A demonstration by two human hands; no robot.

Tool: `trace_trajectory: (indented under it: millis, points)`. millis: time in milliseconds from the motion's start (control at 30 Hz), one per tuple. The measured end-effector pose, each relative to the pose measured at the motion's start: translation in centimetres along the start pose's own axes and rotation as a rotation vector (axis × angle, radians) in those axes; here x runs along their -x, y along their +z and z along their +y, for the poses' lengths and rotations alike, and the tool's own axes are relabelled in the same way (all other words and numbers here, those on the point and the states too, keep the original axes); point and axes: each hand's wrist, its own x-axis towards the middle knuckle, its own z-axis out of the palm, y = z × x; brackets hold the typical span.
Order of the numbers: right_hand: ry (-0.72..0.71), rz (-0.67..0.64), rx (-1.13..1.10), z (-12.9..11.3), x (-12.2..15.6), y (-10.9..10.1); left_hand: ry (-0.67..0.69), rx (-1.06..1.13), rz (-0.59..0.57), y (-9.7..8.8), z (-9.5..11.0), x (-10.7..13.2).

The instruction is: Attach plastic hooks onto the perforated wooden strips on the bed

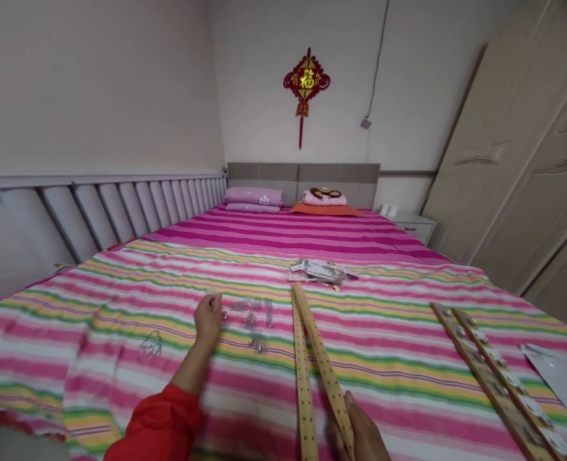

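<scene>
Perforated wooden strip (323, 368) grasped at near end by right hand (367, 428), over striped bed cloth (245, 397).
Second strip (303, 384) is set alongside, far ends overlapping. Farther off, left hand (209, 317) is curled beside small plastic bags (250, 320); whether anything is held cannot be told.

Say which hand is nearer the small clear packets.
Left. The left hand is just beside the small clear packets, at their left edge; the right hand is farther off, nearer the camera and to the right, gripping a wooden strip.
</scene>
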Motion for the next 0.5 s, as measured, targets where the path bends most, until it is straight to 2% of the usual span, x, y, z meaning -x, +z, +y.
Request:
trace_trajectory:
  millis: [100,300,433,500]
  points:
    - [-0.066,0.001,0.062,0.7,-0.2,0.3,0.112,-0.245,0.068,-1.0,-1.2,-0.1]
    - [-0.126,0.027,-0.035,1.9,-0.4,0.7,0.199,-0.464,0.070,-2.1,-2.8,-0.3]
    - [-0.114,0.035,0.022,1.7,-0.9,0.8,0.222,-0.615,-0.095,-2.2,-3.7,1.1]
    - [-0.181,0.052,0.124,1.5,-1.2,1.1,0.235,-0.601,-0.168,-2.1,-4.2,2.1]
